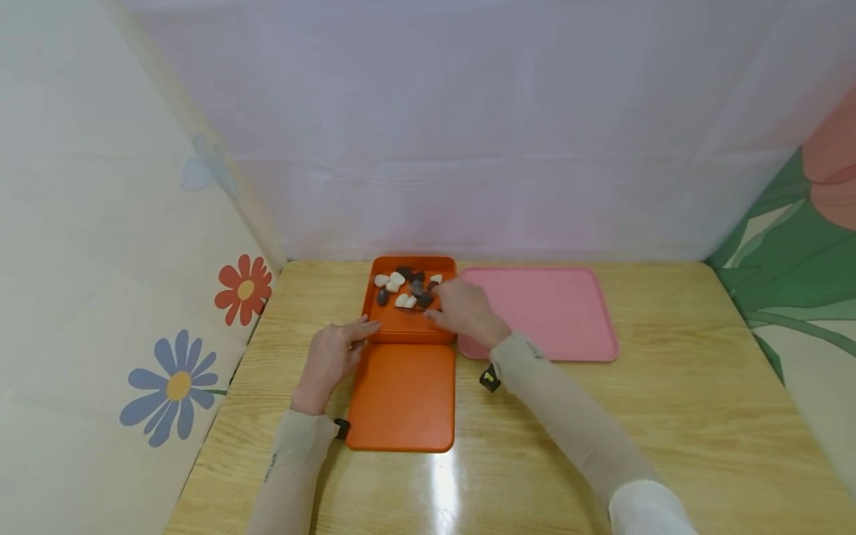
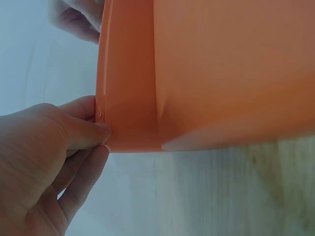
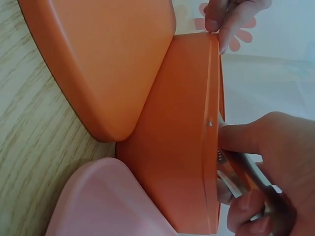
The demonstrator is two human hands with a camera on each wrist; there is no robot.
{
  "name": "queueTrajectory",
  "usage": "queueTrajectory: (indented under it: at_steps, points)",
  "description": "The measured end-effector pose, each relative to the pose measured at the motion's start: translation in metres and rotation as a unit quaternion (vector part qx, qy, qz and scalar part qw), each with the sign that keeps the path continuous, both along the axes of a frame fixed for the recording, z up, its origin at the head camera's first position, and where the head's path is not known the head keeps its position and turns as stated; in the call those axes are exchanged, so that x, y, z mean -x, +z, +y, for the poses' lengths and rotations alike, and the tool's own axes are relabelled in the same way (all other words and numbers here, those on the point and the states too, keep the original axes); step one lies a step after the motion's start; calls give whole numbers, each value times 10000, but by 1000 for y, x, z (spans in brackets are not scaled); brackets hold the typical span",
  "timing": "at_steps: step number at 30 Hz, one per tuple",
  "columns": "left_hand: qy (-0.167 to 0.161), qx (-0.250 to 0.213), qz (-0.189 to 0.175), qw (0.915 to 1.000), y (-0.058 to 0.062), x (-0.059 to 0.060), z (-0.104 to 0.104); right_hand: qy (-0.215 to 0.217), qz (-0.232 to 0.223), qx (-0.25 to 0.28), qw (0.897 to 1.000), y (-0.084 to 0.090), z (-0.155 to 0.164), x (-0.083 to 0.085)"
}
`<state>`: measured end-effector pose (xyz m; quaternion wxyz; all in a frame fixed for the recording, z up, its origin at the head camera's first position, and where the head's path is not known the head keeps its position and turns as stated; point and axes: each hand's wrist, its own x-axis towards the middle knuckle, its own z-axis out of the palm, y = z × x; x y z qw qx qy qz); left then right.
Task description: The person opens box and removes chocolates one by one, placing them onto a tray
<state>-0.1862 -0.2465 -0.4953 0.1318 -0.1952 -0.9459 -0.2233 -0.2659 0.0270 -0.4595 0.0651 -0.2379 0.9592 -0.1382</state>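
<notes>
An orange box stands at the back of the table, with several black and white pebbles inside. My left hand pinches the rim at its front left corner between thumb and fingers. Over the box's right side, my right hand holds shiny metal tweezers, their two arms reaching in past the rim. The box wall hides the tips in the right wrist view. In the head view the tool shows only as a thin dark line beside the pebbles.
Directly in front of the box, an orange tray or lid lies on the wooden table. A pink tray sits against the box's right side. Printed cloth walls rise behind the table and at both sides.
</notes>
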Motion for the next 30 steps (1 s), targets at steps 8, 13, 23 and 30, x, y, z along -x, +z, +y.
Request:
queueTrajectory:
  at_steps: [8,13,23,30]
  points:
    - [31,24,-29,10000,0,0,0,-2,173,-128,9998,-2,-2,0]
    - [68,52,-68,9999,1,0,0,3,187,-137,9997,-2,-4,-1]
    - [78,20,-154,9998,1,-1,1,7,204,-135,9997,-2,-11,-3]
    - [72,16,-188,9998,2,-1,1,14,238,-143,9996,-3,-12,-5]
